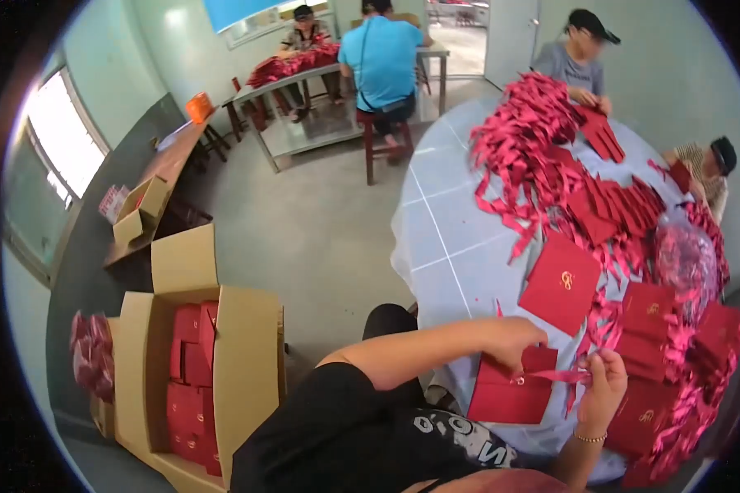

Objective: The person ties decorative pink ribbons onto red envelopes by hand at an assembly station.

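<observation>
Landmark for all positions: the red pouch (501, 401), lying flat on the cloth-covered worktop (436, 215), directly in front of the wearer.

Left hand (510, 335): over the far part of the pouch, fingers bent down towards its surface. It is the nearer of the two hands to the pouch. The fingertips' contact is partly hidden; whether this grip is closed, and on pouch or ribbon, cannot be told.

Right hand (607, 384): just beyond the pouch's right edge, palm side partly visible. Grip closed, thumb and fingers pinching the red ribbon (561, 375).

Ribbon: its visible length crosses the pouch's right edge, long axis running sideways between the hands. From the right grip it extends leftward towards the left fingertips; from the left fingertips it lies to the right. The span appears fairly straight; tension cannot be confirmed.

Surroundings: a second pouch (555, 283) lies beyond the landmark pouch, slightly to its right. Further pouches (645, 316) are found to its right, among loose ribbons. The main ribbon heap (524, 131) is well beyond it. An open carton (249, 361) holding red pieces stands well apart, to its left.
</observation>
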A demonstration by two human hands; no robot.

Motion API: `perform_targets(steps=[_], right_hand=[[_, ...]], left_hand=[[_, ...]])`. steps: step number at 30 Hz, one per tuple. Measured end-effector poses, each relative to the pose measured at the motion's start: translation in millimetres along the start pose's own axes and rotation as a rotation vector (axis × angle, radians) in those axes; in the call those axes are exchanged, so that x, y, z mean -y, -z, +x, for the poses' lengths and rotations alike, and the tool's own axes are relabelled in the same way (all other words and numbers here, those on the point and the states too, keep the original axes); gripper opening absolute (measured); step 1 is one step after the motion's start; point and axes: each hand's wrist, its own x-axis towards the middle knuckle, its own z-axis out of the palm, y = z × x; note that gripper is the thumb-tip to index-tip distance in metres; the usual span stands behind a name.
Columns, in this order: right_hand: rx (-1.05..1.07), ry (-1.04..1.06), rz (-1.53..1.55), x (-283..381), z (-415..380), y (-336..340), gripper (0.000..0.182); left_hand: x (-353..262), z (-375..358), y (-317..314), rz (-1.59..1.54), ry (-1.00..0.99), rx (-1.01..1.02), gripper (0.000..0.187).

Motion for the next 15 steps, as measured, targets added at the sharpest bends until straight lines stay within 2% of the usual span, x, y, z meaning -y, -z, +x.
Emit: perform_targets(steps=[2, 3, 7, 10, 11, 14, 15], right_hand=[[0.008, -0.002, 0.147, 12, 6, -4, 0.012], [0.007, -0.005, 0.222, 17, 7, -6, 0.010], [0.035, -0.008, 0.164, 17, 14, -11, 0.012], [0.201, 0.047, -0.193, 10, 16, -14, 0.011], [0.227, 0.035, -0.236, 13, 9, -23, 0.009], [0.363, 0.149, -0.282, -8, 3, -31, 0.010], [0.376, 0.250, -0.382, -11, 2, -33, 0.012]], left_hand=[[4, 1, -6, 0.015, 0.031, 0.045, 0.076], [7, 0, -8, 0.023, -0.034, 0.011, 0.079], [2, -6, -5, -0.004, -0.032, -0.023, 0.073], [6, -2, -9, -0.020, -0.020, -0.058, 0.069], [12, -1, -13, -0.024, -0.072, -0.121, 0.066], [15, 2, -17, -0.019, -0.019, -0.141, 0.060], [17, 3, -19, -0.063, 0.027, -0.143, 0.057]])
